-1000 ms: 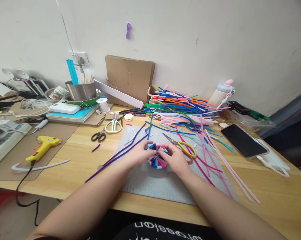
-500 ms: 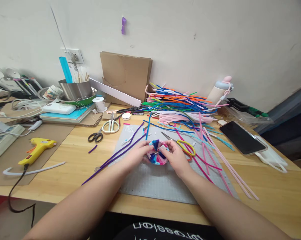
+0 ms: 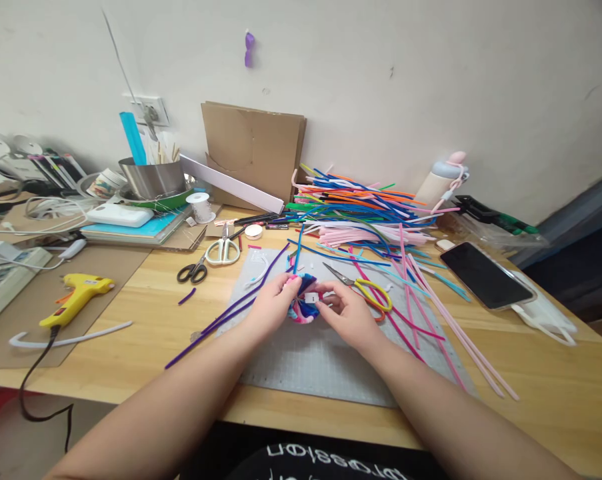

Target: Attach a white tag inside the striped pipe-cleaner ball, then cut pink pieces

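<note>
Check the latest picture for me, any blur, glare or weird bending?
Head view: soft light on the wall, the picture's upper right corner darker; head view: mild shine on the steel pot; head view: apparent wide-angle stretch toward the edges; head view: print on the white tag by the right hand too small and soft to read.

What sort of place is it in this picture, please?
Probably a craft workspace, judging by the yellow glue gun, the heap of colourful pipe cleaners and the gray cutting mat.
</note>
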The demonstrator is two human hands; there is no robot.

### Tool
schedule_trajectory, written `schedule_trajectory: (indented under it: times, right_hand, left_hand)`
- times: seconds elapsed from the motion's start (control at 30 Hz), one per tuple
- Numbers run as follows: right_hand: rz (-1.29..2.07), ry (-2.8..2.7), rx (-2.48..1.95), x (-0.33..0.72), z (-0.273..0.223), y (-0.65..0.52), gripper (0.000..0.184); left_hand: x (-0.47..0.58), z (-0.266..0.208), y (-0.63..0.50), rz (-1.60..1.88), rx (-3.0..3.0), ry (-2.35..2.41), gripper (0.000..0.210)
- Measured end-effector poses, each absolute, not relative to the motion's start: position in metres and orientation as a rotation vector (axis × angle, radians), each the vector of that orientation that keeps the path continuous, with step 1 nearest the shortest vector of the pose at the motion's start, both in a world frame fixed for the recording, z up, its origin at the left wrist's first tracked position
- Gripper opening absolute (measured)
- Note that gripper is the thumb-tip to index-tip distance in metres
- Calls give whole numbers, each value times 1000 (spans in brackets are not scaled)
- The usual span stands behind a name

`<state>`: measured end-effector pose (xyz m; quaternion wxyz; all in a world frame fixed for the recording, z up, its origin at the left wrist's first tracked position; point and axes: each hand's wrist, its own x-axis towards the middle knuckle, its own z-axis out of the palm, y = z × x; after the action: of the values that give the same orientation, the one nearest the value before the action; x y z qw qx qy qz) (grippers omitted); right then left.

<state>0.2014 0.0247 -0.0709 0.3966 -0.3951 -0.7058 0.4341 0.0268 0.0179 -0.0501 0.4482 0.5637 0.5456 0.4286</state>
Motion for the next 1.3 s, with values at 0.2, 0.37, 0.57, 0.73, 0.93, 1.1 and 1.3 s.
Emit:
schedule_trajectory:
  times: [0.2, 0.37, 0.57, 0.73, 0.93, 1.1, 1.3]
  right_hand:
    - [904, -1958, -1042, 202, -73, 24, 23]
    - [843, -1966, -1060, 201, -69, 21, 20]
    - [1008, -1767, -1037, 200, -71, 23, 20]
    - [1153, -1543, -1006, 198, -76, 31, 18]
    - [1238, -1397, -994, 193, -74, 26, 26]
    - [1247, -1386, -987, 192, -71, 17, 30]
    - [1364, -1191, -977, 192, -73, 19, 34]
  left_hand:
    - [29, -44, 14, 1081, 1495, 1351, 34]
    - [32, -45, 14, 1103, 1454, 1313, 35]
    - [33, -51, 16, 1144, 1348, 1243, 39]
    - [28, -49, 22, 1146, 1166, 1004, 53]
    - [34, -42, 19, 1077, 830, 585, 46]
    - [30, -46, 25, 1064, 447, 572, 41]
    - [18, -44, 32, 1094, 331, 604, 43]
